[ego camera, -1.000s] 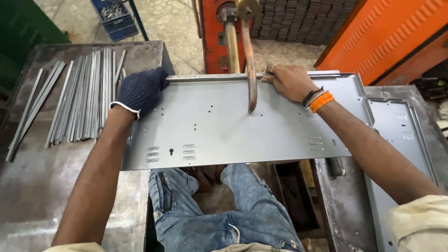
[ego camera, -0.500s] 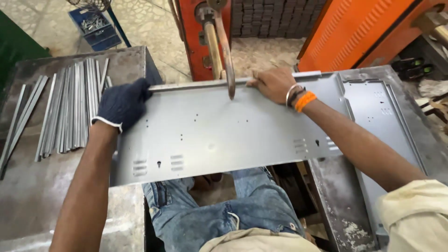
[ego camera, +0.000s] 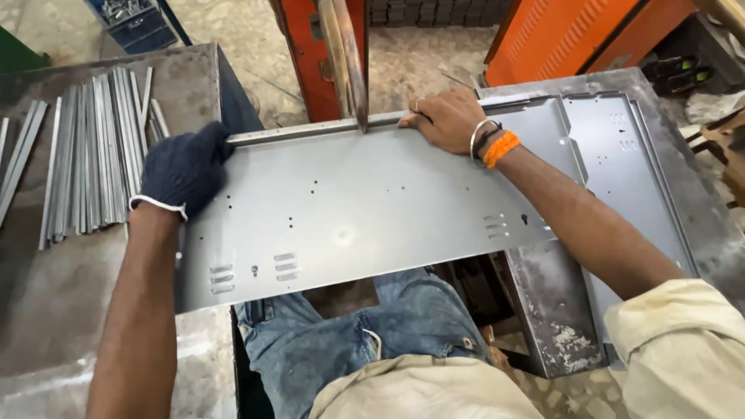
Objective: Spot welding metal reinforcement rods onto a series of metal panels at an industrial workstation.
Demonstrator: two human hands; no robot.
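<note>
Gripping 1 panel, 2 hands

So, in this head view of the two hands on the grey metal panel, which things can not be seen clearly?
- Head view: the lower electrode under the metal panel is hidden by the panel itself.
- The top of the copper welding arm is cut off by the upper edge.
- The left hand wears a dark glove, so its fingers do not show.
- The right hand covers the panel's rim beneath it.
- The metal strips overlap too much to count.
</note>
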